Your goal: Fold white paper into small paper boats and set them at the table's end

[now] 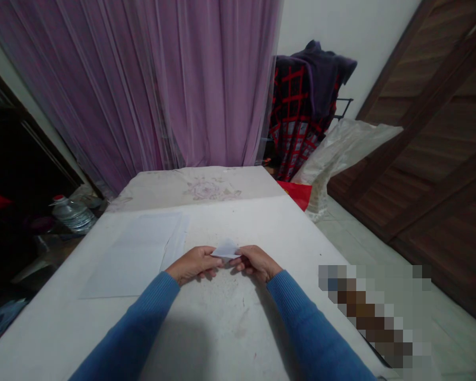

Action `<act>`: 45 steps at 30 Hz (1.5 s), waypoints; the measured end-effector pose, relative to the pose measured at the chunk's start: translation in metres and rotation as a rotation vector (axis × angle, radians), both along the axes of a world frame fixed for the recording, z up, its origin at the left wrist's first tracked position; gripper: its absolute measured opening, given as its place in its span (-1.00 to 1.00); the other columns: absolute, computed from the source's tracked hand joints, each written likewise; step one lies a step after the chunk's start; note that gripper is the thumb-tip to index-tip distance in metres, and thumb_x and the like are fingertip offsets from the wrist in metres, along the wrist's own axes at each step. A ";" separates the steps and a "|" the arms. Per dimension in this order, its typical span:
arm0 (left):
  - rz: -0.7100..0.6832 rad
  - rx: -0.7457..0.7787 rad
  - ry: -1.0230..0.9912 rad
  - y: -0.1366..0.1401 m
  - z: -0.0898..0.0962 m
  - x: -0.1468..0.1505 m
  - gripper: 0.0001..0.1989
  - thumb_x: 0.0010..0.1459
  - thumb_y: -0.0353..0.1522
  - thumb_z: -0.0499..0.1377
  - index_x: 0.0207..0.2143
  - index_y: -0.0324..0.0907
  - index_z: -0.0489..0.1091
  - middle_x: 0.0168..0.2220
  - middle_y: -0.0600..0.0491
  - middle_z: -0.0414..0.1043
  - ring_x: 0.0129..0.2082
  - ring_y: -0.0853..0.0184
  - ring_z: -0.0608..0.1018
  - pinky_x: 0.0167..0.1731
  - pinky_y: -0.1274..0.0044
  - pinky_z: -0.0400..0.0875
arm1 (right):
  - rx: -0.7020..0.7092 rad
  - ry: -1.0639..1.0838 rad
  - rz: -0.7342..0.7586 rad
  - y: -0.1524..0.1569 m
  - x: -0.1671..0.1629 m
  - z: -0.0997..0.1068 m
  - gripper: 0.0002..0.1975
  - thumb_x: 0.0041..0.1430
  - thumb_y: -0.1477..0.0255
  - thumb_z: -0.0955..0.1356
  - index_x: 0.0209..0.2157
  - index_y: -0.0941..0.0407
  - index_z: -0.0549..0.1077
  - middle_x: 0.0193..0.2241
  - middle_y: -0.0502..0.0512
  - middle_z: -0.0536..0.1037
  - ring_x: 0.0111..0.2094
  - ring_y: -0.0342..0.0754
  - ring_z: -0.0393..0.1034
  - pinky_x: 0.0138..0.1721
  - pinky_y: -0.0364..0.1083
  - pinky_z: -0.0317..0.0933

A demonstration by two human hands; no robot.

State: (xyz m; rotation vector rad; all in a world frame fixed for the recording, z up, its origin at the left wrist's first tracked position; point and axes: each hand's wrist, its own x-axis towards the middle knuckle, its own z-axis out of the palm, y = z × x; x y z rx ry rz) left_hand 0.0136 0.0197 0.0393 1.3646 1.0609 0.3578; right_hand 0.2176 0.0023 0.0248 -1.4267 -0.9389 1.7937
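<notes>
A small folded piece of white paper [226,249] is held between my two hands, just above the middle of the table. My left hand [196,263] pinches its left corner, thumb on the near side. On the opposite corner, my right hand [258,262] grips it with bent fingers. The paper rises to a point at the top, with a straight fold along the near side. To the left of my hands, flat white sheets of paper [130,256] lie on the table, one edge looking torn or uneven.
The white table [230,338] has a flower-patterned far end. Purple curtains [214,84] hang behind it. A plastic bottle with a red cap [74,214] stands at the left. On the right are a plastic bag [337,153], a red bag [299,194] and a blurred-out patch over the floor.
</notes>
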 end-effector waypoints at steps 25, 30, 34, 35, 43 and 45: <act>-0.237 1.185 0.654 -0.039 -0.053 0.018 -0.52 0.35 -0.22 -0.06 0.26 -0.16 0.15 0.30 -0.06 0.17 0.32 0.21 0.17 0.30 0.25 -0.05 | 0.706 -1.293 0.081 -0.022 -0.003 -0.025 -0.75 0.28 0.27 0.28 -0.24 0.09 0.54 -0.31 0.11 0.58 -0.27 -0.03 0.45 -0.25 -0.12 0.19; -0.228 1.196 0.713 -0.040 -0.077 0.019 -0.41 0.36 -0.13 -0.14 0.34 -0.20 0.01 0.32 -0.12 0.11 0.33 0.19 0.14 0.30 0.23 -0.04 | 0.967 -1.161 0.123 -0.019 0.003 -0.042 -0.72 0.30 0.39 0.26 -0.04 0.04 0.52 -0.08 0.14 0.54 -0.03 -0.01 0.36 0.01 -0.07 0.18; -0.182 1.246 0.727 -0.042 -0.080 0.021 -0.41 0.35 -0.12 -0.11 0.32 -0.23 0.06 0.30 -0.14 0.16 0.32 0.16 0.16 0.30 0.20 -0.05 | 1.071 -1.194 0.261 -0.019 0.002 -0.047 -0.63 0.34 0.38 0.21 0.12 0.05 0.42 0.12 0.15 0.44 0.18 0.09 0.17 0.15 0.08 0.05; -0.185 1.259 0.728 -0.043 -0.079 0.020 -0.40 0.34 -0.12 -0.09 0.31 -0.24 0.07 0.30 -0.15 0.15 0.33 0.15 0.16 0.30 0.19 -0.06 | 1.059 -1.211 0.286 -0.019 0.002 -0.047 -0.62 0.35 0.37 0.20 0.13 0.05 0.40 0.15 0.14 0.41 0.21 0.11 0.14 0.16 0.09 0.04; -0.348 1.211 0.707 -0.060 -0.068 0.007 -0.36 0.24 -0.10 0.10 0.30 -0.11 0.10 0.31 -0.14 0.12 0.32 0.06 0.15 0.27 0.07 -0.02 | 0.977 -1.257 0.393 -0.019 0.005 -0.043 -0.57 0.34 0.37 0.19 0.21 0.03 0.31 0.27 0.11 0.25 0.30 0.15 -0.01 0.21 0.15 -0.07; -0.381 1.178 0.692 -0.063 -0.065 0.005 -0.34 0.22 -0.10 0.12 0.30 -0.11 0.09 0.31 -0.13 0.14 0.32 0.07 0.17 0.27 0.07 -0.03 | 0.957 -1.280 0.408 -0.015 0.006 -0.043 -0.56 0.34 0.36 0.19 0.22 0.00 0.29 0.29 0.12 0.21 0.31 0.16 -0.04 0.22 0.17 -0.09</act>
